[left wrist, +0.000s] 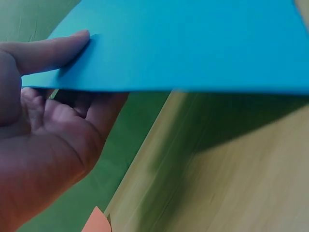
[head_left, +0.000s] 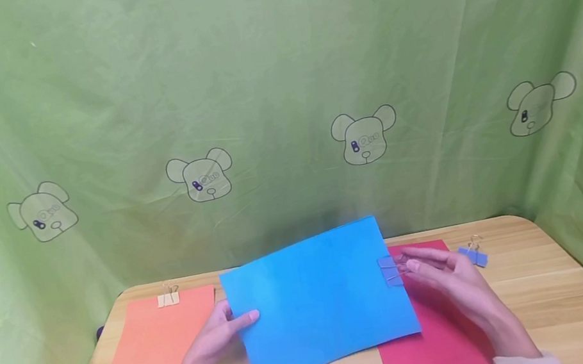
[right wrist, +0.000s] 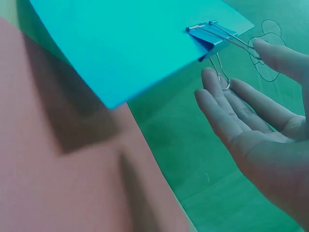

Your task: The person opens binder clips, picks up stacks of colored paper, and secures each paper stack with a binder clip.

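A stack of blue paper point(head_left: 319, 307) is held up, tilted, above the table. My left hand point(head_left: 216, 335) grips its left edge, thumb on the front face and the other fingers behind. In the left wrist view, the thumb point(left wrist: 63, 50) presses on the blue sheet point(left wrist: 193, 43). A blue binder clip point(head_left: 390, 272) sits on the paper's right edge. My right hand point(head_left: 454, 277) holds the clip's wire handles. The right wrist view shows the thumb point(right wrist: 280, 58) on the upper handle and fingertips point(right wrist: 212, 79) at the lower one, the handles spread apart.
Orange paper point(head_left: 153, 362) with a pale binder clip point(head_left: 168, 299) at its top lies on the left of the wooden table point(head_left: 568, 289). Red paper point(head_left: 432, 346) lies beneath and right of the blue paper. Another blue binder clip point(head_left: 474, 256) is near the red paper's top right. A green curtain point(head_left: 274, 81) stands behind.
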Available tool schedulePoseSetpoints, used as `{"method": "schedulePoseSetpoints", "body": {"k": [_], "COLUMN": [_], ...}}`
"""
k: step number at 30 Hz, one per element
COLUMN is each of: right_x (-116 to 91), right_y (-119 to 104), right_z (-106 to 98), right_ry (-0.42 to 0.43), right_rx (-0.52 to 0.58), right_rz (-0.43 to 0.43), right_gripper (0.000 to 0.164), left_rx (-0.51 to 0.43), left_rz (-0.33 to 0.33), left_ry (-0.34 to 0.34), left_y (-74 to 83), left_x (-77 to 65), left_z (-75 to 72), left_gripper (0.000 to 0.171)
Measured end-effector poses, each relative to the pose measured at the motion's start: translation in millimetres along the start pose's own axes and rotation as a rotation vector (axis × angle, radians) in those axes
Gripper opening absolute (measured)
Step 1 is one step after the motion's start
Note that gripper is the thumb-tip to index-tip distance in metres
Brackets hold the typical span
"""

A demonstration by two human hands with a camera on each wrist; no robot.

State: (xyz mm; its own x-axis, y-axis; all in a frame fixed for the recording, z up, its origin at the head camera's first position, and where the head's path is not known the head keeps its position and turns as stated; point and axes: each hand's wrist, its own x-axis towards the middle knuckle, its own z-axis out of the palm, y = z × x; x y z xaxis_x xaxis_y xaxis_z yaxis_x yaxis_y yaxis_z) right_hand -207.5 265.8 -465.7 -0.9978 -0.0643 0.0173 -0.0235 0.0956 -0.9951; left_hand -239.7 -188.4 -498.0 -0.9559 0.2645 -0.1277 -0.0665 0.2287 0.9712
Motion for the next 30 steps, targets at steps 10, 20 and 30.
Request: {"method": "schedulePoseSetpoints", "body": {"k": [10, 20, 30], "right_x": [-1, -1, 1], "right_y": [-4, -3, -2], "right_z": [-1, 3, 14], "right_ry": [0.025, -0.005, -0.040], "right_rx": [0.029, 0.018, 0.018], "right_rz": [-0.013, -0.027, -0.044], "right_gripper": [0.060, 0.055, 0.049], "left_rx": [0.064, -0.122, 0.038], "left_rz": [0.009, 0.232, 0.056], "left_ry": [-0.044, -0.614, -0.555], "left_y": [-0.8, -8.2, 7.3], "left_x": [-3.6, 11.5, -3.2], "left_z": [-5.9, -5.6, 23.0], "left_gripper": [0.034, 0.043, 0.041]}}
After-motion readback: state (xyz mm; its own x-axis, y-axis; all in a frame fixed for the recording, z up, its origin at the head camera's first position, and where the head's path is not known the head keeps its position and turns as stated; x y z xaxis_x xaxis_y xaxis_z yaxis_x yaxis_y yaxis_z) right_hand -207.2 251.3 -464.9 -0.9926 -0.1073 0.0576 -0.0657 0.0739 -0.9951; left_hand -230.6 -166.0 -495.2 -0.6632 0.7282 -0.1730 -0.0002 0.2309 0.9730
